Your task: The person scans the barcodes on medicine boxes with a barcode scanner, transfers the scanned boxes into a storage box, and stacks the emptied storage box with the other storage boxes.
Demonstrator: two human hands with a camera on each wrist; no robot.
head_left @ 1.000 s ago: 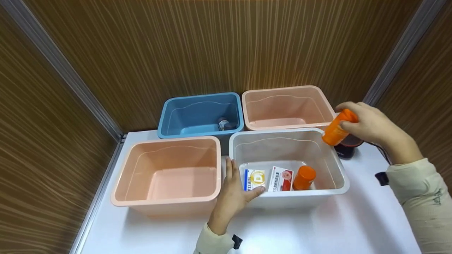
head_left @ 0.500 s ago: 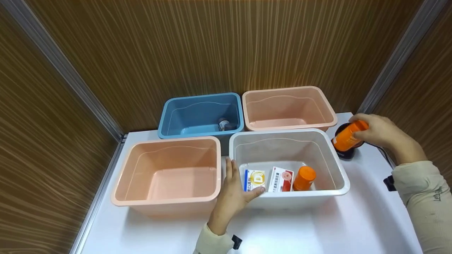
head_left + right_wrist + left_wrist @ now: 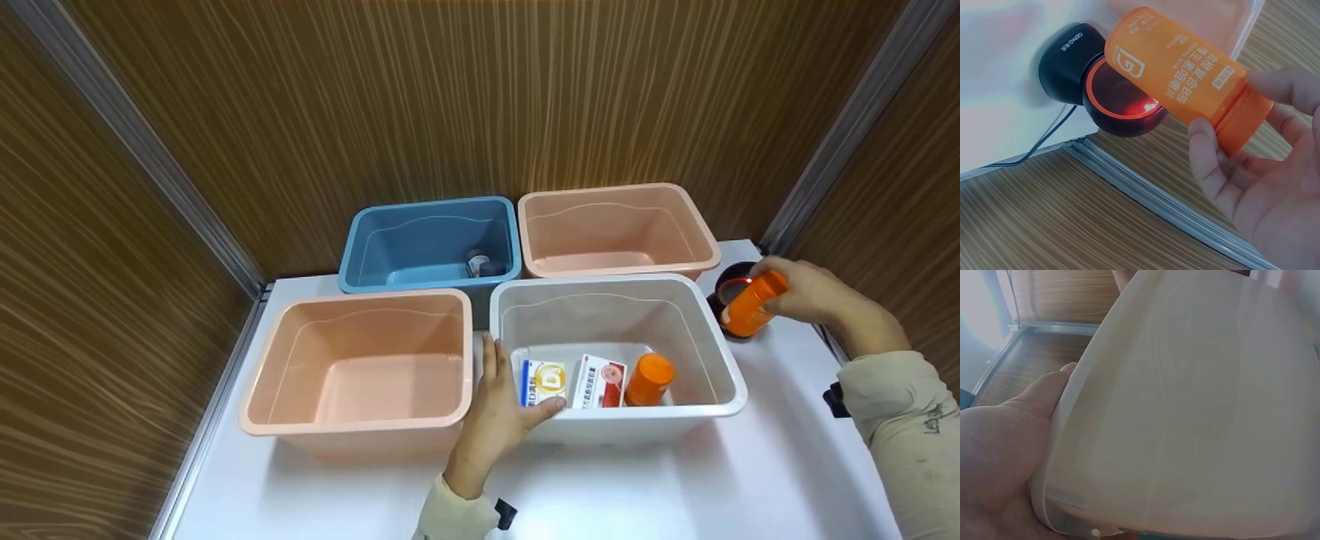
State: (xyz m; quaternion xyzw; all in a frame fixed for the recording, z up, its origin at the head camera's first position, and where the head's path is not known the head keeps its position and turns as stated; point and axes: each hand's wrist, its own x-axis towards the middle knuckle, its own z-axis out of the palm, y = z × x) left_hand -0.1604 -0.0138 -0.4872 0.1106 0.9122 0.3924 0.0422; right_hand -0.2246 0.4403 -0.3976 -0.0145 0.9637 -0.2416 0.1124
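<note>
My right hand (image 3: 806, 296) grips an orange pill bottle (image 3: 748, 307) around its cap end in the head view. In the right wrist view the bottle (image 3: 1176, 70) is tilted, with white printed lettering on its side, and overlaps the round face of a black barcode scanner (image 3: 1067, 62). Red light glows behind the orange ring of the scanner. My left hand (image 3: 495, 416) rests at the front left corner of the white bin (image 3: 600, 289), fingers straight along its side and thumb over the front rim. Inside stand two medicine boxes (image 3: 544, 381) and another orange bottle (image 3: 651, 379).
A peach bin (image 3: 356, 429) stands to the left of the white one. Behind are a blue bin (image 3: 427, 206) with small dark items (image 3: 484, 264) and a second peach bin (image 3: 611, 191). Wood-grain panels (image 3: 480, 90) enclose the white table (image 3: 570, 495). A cable (image 3: 1033, 149) trails from the scanner.
My right hand has carried the orange bottle right and down, away from above the white bin's rim, to the front of the scanner. The left hand has stayed at the bin's corner.
</note>
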